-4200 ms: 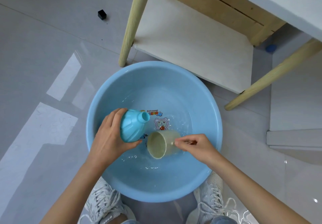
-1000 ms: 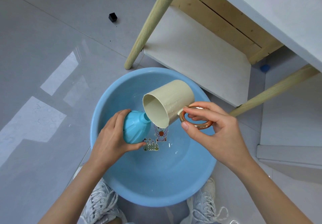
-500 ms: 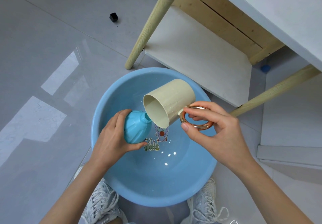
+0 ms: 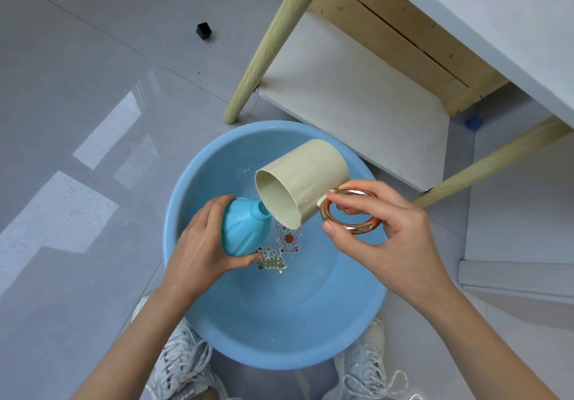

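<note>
Cream cup, gripped by its handle in the right hand, is seemingly pouring into the bottle that the left hand is clasping over the mid-frame basin, next probably needing a steady tilt aimed at the neck.

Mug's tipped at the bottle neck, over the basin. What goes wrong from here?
1. The rim of the beige mug is far wider than the neck of the blue bottle; water may miss and run into the basin.
2. The right hand only pinches the copper ring handle, and the mug looks wet: it may swivel or slip.
</note>
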The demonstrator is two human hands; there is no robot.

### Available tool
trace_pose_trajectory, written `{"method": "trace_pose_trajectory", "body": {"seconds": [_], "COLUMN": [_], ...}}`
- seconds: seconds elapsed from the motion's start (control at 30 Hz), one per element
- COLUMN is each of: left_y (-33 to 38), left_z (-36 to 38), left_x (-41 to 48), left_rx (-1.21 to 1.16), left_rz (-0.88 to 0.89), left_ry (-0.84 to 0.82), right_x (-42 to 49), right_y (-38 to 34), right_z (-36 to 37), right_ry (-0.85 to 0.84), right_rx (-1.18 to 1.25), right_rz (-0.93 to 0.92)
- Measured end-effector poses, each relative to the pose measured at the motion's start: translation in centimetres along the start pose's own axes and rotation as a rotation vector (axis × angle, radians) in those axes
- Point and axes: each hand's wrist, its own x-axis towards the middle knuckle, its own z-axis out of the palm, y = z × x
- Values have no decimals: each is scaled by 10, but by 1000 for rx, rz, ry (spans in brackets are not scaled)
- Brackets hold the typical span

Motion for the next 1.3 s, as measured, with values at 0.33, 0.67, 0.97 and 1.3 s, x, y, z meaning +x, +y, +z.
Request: {"method": "trace_pose_trajectory", "body": {"seconds": [0.33,0.67,0.97,1.3], "left_y": [0,0,-1,-1], "left_z": [-1,0,1,0], "left_x": [0,0,0,0], "left_rx": [4,8,14,17], "left_rz": [6,13,18,19], "left_ry": [4,6,8,9], "right_x": [0,0,-1,-3], "right_y": [-3,-5,-7,-10], "right_z": [0,0,0,1], "right_ry": [-3,2,-5,-6], "right_rx": [-25,-82,-114,-159], "right_rz": [-15,-45,-70,-104]}}
